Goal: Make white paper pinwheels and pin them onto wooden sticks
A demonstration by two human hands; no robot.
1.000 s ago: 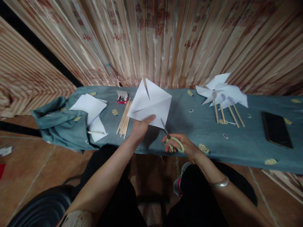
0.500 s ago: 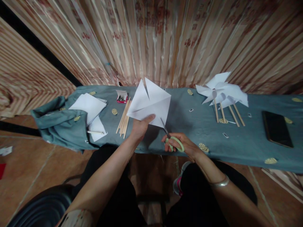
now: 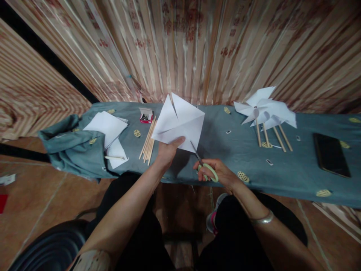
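A square sheet of white paper (image 3: 183, 120) is pinched at its lower edge by my left hand (image 3: 169, 150), thumb on top. One slit opens from its upper left corner, and another runs in from the left corner. Scissors (image 3: 210, 171) with light green handles are in my right hand (image 3: 216, 171), fingers wrapped through and around the loops. Their blades reach over the paper at its lower right corner. Whether the blades are fully closed is too small to tell.
Left of the paper lie wooden sticks (image 3: 147, 145), a small red-and-white box (image 3: 146, 115) of pins and a stack of white paper (image 3: 103, 126). To the right are paper pinwheels (image 3: 267, 107) on sticks and a black phone (image 3: 331, 154). A green cloth (image 3: 220, 146) covers the narrow table.
My right hand and the scissors have shifted very slightly left, and the blades look a little closer together. The paper and my left hand stay nearly still.
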